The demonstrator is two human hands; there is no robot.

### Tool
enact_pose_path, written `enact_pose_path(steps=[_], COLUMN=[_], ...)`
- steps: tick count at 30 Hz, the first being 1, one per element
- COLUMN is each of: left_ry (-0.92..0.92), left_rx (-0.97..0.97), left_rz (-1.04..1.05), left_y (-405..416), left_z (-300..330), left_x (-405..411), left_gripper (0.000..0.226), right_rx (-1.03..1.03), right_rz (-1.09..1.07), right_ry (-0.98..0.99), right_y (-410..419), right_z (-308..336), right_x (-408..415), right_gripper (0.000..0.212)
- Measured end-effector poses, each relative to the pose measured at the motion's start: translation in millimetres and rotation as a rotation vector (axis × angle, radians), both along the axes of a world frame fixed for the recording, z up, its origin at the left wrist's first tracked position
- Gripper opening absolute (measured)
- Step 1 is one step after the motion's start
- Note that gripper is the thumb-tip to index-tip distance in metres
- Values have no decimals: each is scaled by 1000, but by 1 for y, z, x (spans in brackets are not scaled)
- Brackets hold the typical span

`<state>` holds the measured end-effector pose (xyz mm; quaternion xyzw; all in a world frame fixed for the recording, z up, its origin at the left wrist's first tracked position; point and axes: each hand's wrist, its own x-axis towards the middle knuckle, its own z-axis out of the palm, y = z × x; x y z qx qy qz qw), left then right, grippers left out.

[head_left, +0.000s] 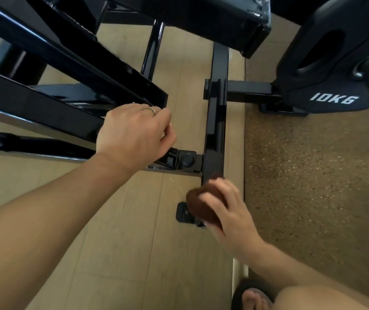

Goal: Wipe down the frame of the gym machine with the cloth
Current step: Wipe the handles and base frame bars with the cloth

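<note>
The gym machine's black steel frame (216,121) fills the upper half of the view, with a floor bar running away from me and slanted beams on the left. My right hand (226,209) holds a bunched brown cloth (203,205) against the near end of that floor bar, just above its black foot plate (184,212). The hand and cloth are blurred. My left hand (134,135), with a ring on one finger, rests its curled fingers on the end of a slanted beam (72,70) and holds nothing loose.
A black 10KG weight plate (333,81) hangs on a peg at the upper right, above speckled rubber flooring (313,175). Light wood flooring (123,242) lies under the frame. My sandalled foot (254,296) shows at the bottom edge.
</note>
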<state>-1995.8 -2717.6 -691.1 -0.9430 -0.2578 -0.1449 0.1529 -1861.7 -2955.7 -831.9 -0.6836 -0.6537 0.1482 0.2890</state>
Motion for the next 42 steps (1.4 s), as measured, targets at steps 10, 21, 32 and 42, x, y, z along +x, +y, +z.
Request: enact_pose_path(steps=[10, 21, 32, 42], left_ry=[151, 149, -115, -124], left_rx=[31, -192, -673, -618], left_rz=[46, 93, 322, 340], left_y=[-5, -19, -22, -26], left_z=[7, -36, -116, -111], left_x=[3, 75, 96, 94], left_gripper=[32, 16, 36, 34], right_rx=[-2, -32, 2, -287], right_rz=[36, -279, -861, -359], right_ry=[93, 95, 171, -91], right_y=[30, 209, 276, 246], right_z=[0, 7, 7, 2], right_x=[33, 125, 179, 215], right_gripper=[57, 55, 43, 59])
